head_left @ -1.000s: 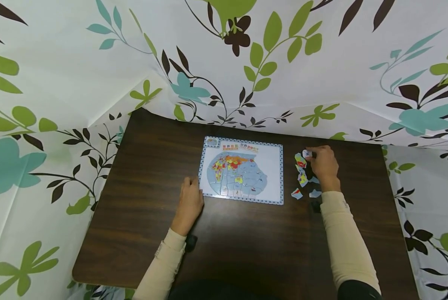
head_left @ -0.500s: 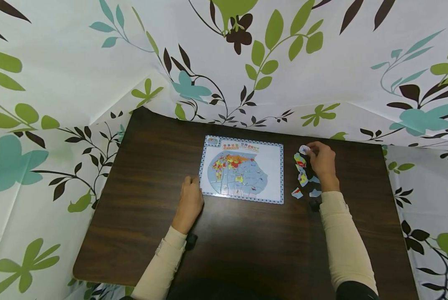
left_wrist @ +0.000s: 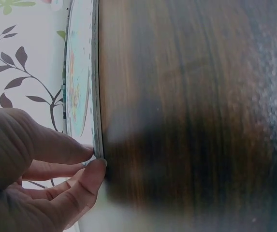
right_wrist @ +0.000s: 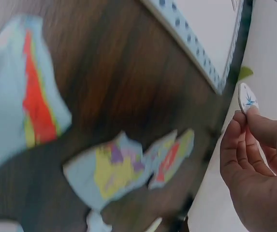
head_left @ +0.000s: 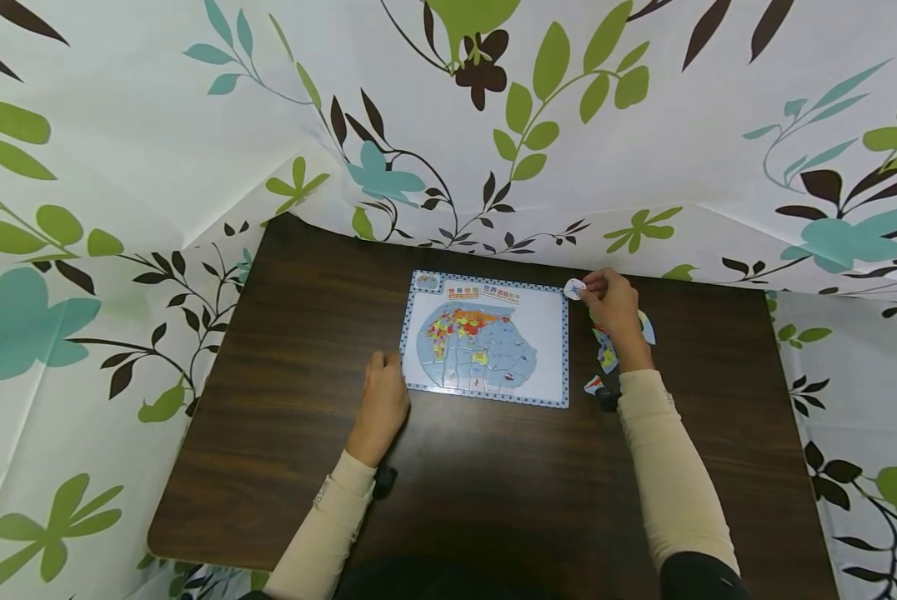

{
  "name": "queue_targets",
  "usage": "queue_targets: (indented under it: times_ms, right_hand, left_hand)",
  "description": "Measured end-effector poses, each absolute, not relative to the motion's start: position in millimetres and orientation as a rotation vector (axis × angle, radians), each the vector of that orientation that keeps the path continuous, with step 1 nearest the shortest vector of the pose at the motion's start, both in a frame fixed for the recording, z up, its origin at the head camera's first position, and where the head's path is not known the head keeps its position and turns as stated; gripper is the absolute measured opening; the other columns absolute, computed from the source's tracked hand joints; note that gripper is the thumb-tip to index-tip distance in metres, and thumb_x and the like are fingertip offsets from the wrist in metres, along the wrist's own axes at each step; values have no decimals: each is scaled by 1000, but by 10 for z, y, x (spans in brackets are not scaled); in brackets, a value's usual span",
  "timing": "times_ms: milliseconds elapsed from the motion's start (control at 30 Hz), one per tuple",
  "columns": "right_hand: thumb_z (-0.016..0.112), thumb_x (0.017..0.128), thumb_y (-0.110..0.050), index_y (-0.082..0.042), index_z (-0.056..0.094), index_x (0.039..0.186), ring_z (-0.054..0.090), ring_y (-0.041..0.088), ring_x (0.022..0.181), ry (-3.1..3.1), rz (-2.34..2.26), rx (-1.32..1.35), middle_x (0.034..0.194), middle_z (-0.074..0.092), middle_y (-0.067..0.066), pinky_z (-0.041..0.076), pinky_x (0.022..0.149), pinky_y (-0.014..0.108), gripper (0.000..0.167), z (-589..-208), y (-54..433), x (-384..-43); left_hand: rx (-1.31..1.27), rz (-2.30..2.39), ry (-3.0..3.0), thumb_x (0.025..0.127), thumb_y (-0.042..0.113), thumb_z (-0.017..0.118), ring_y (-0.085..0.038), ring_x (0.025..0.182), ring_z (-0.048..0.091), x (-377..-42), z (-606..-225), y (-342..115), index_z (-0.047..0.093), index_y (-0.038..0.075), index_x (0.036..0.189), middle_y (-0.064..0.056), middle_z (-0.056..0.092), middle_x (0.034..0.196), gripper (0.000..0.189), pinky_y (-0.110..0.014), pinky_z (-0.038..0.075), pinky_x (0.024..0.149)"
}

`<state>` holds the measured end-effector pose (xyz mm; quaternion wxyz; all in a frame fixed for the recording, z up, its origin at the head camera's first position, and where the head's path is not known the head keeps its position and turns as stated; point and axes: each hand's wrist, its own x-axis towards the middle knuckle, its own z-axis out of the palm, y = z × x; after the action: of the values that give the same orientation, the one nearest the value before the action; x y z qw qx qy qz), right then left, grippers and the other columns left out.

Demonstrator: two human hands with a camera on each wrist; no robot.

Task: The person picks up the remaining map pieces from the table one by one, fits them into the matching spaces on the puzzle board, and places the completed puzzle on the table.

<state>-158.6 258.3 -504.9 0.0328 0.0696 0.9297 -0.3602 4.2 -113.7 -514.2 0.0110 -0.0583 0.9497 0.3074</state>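
Risks, as judged: the puzzle board point(head_left: 486, 337), set mid-counter toward the far edge, could slide if the left hand point(head_left: 384, 400) eases off; it is braced at the near left corner, fingers point(left_wrist: 87, 181) curled against the board's rim. Loose puzzle pieces point(head_left: 606, 357) by the board's right edge on the counter point(head_left: 306, 350) could be swept by the right sleeve passing over them. The round piece point(head_left: 573, 289) is pinched only at its edge by the right hand point(head_left: 612, 307), so it could slip. It is held at the fingertips, just off the board's far right corner, above the counter.
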Motion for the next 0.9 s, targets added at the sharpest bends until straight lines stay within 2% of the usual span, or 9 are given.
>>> queue_targets:
  times_ms: [233, 633, 767, 900]
  right_hand:
    - [64, 107, -12, 1, 66, 128, 67, 37, 110, 2784, -1079, 206, 123, 68, 22, 57, 91, 48, 25, -5106, 2361, -1582]
    - [64, 104, -5, 3, 67, 124, 67, 36, 109, 2751, -1074, 190, 118, 69, 22, 55, 92, 44, 22, -5139, 2134, -1581]
    - [64, 104, -5, 3, 68, 123, 66, 35, 109, 2767, -1045, 184, 117, 69, 22, 55, 95, 46, 21, -5155, 2118, -1583]
    - [64, 104, -7, 3, 68, 123, 66, 37, 111, 2785, -1020, 168, 119, 68, 22, 54, 98, 50, 21, -5177, 2117, -1579]
  left_hand:
    - [-186, 931, 2971, 99, -9, 61, -51, 106, 64, 22, -5171, -1137, 69, -8, 126, -32, 63, 118, 28, -61, 59, 88]
    - [-121, 965, 3047, 95, -9, 65, -51, 98, 63, -146, -5234, -1183, 69, -13, 115, -31, 61, 106, 21, -62, 57, 84]
    - [-122, 966, 2994, 99, -5, 63, -51, 105, 63, -242, -5227, -1191, 69, -11, 122, -31, 61, 112, 24, -59, 57, 90]
    - [-116, 944, 2939, 104, -4, 58, -47, 113, 60, -329, -5233, -1180, 63, -9, 138, -30, 59, 121, 35, -57, 56, 95]
